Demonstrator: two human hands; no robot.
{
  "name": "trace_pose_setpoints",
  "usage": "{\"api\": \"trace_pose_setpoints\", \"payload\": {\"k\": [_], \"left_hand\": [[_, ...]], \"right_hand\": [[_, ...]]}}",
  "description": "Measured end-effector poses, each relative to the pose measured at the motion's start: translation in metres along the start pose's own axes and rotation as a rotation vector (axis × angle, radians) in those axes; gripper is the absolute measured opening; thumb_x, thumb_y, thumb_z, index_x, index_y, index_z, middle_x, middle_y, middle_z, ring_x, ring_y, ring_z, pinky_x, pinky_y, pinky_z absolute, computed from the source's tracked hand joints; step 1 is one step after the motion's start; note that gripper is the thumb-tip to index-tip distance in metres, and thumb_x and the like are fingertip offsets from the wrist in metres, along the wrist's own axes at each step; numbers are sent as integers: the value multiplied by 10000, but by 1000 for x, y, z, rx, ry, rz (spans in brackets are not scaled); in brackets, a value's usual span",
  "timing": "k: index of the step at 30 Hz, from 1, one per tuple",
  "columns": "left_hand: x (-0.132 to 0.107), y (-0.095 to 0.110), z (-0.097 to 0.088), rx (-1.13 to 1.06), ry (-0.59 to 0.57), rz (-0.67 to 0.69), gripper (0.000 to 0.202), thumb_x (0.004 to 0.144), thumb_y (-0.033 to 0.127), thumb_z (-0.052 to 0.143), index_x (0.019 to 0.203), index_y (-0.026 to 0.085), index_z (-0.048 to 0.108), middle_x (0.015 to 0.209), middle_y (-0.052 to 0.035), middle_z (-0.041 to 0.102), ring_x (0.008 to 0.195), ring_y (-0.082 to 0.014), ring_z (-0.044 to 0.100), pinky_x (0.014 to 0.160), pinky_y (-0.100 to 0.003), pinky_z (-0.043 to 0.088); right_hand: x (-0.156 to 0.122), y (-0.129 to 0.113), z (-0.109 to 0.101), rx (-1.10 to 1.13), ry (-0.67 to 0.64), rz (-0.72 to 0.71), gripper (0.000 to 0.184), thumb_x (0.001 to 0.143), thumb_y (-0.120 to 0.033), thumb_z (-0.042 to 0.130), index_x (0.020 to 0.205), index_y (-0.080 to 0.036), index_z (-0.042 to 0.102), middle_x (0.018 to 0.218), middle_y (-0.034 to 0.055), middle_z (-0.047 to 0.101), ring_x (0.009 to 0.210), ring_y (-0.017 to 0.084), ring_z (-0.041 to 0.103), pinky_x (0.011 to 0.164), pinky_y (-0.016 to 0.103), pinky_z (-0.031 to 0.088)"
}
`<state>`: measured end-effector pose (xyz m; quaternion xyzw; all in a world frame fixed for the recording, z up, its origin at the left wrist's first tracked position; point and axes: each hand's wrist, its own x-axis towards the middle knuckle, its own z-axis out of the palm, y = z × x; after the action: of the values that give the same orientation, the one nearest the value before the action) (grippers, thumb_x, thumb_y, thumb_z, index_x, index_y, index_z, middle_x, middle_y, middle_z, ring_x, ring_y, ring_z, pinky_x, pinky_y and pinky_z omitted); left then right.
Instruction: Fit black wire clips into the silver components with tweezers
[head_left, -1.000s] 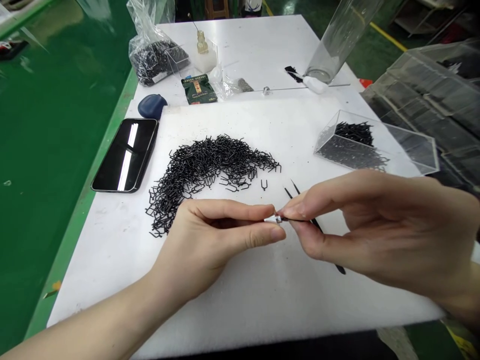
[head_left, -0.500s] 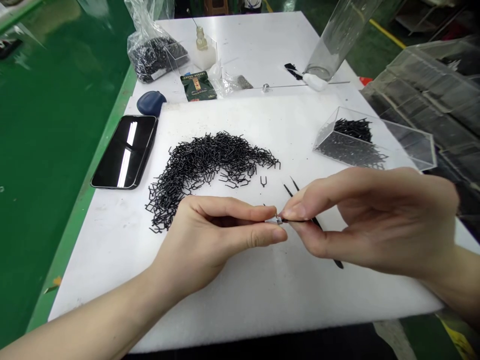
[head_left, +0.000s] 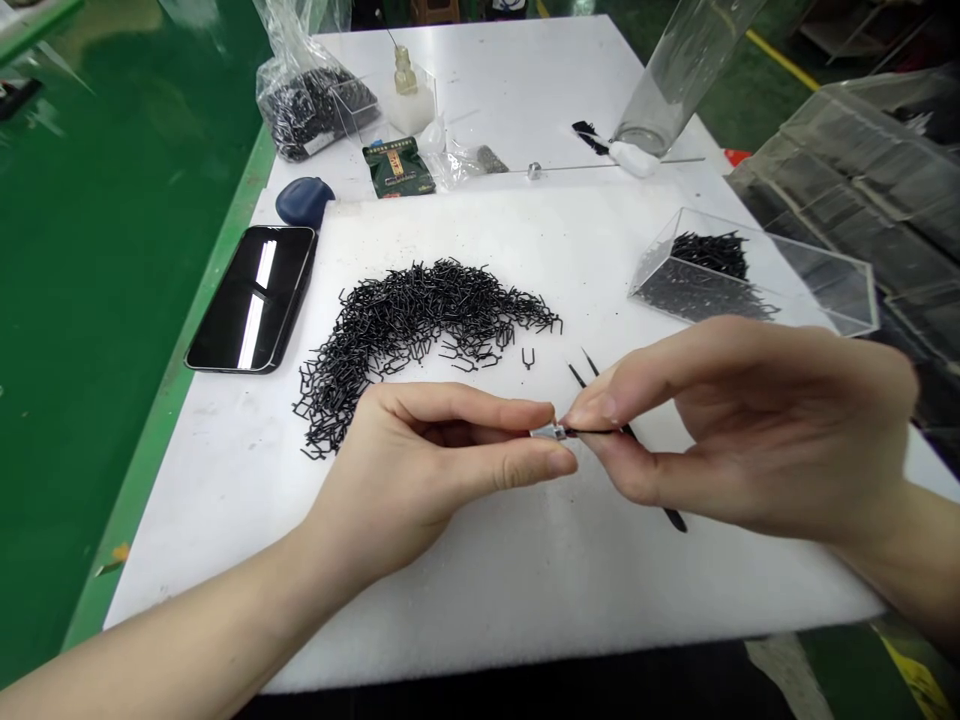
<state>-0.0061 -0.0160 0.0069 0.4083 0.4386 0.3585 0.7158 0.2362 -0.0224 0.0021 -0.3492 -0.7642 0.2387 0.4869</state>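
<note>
The left hand and right hand are bare, with slim, tapering fingers and short, trimmed nails. The left forearm and right forearm are also bare, reaching in from the lower corners of the view.

Small silver piece too tiny to make out, partly hidden between the fingers of both hands. Middle of the tweezers hidden behind the right hand. Top of the clear tube cut off by the picture's upper edge.
</note>
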Motion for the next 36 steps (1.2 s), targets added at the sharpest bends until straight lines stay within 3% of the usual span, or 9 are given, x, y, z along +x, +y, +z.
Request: {"api": "trace_pose_setpoints", "payload": {"k": [9,16,21,27,33,36], "left_hand": [[1,1,1,-71,-36,-10,341,665,93,1188,837,306,985,901,16,961,858,-171,934,826,-148,741],[1,2,2,-51,-25,-23,357,628,108,1204,843,282,978,813,-4,931,799,-216,926,792,-235,774],[1,1,3,-105,-66,-34,355,665,55,1179,856,274,975,802,25,926,775,-140,903,781,-127,722],[2,2,2,-122,-79,-32,359,688,25,1163,875,269,978,791,50,911,764,-92,864,766,-79,684],[-1,1,2,-29,-17,103,392,740,83,1145,972,367,1009,884,60,901,801,-90,794,753,-110,661],[-4,1,5,159,33,252,234,832,195,1114,964,360,1013,915,1,907,823,-145,777,739,-191,663]], "right_hand": [[1,2,3,66,19,15,505,820,72,868,1083,-358,849,920,-56,904,726,223,887,646,363,798],[-3,3,5,96,47,48,537,800,97,858,1058,-374,844,927,-59,894,730,229,871,650,386,788],[-3,3,7,117,52,85,525,810,89,843,1029,-388,823,906,-62,874,732,233,856,658,396,782],[-2,5,3,128,33,67,500,808,88,863,1039,-354,820,926,-61,865,755,208,860,683,356,783],[1,10,2,178,110,99,467,825,93,847,1027,-327,831,916,-69,837,782,170,865,679,279,763],[3,12,3,287,161,159,462,818,120,822,999,-305,832,887,-75,830,773,149,868,640,236,731]]}}
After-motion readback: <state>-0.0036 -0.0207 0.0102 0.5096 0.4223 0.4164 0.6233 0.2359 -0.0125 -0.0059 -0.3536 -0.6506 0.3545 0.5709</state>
